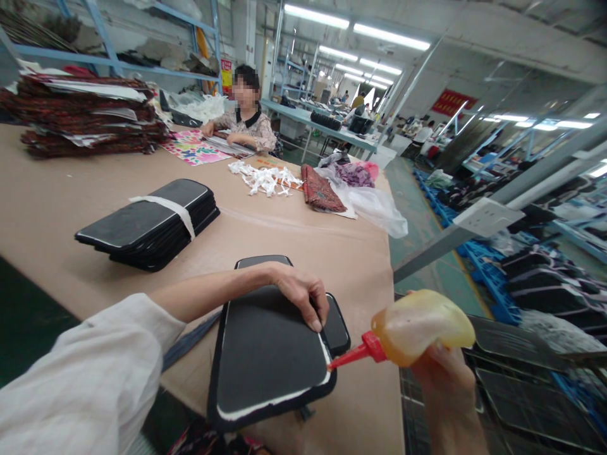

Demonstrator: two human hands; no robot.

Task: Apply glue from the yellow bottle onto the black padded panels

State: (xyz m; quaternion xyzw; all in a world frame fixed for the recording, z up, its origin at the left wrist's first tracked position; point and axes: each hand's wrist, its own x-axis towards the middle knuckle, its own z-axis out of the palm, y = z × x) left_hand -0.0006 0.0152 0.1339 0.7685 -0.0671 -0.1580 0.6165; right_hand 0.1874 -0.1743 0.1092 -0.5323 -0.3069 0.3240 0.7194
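Grip first: right hand [443,373] was wrapped around a yellowish squeeze bottle [422,325], tipped over so its red nozzle [355,351] touched the right edge of a black panel [268,347]. Left hand [298,294] came over the top and pinched that same edge further up, thumb on the upper face; the other fingertips were mostly hidden, so I couldn't swear how far under they went. That panel was at the near side of the table [370,265], overlapping another black piece [337,325] that stuck out past its right edge. White line [279,399] ran along the panel's near and right edges, right up to the nozzle. Off to the left sat a stack of similar panels [147,224] with a pale band [168,205] around it. Across the table, a co-worker [246,120] had both hands on some flat material.
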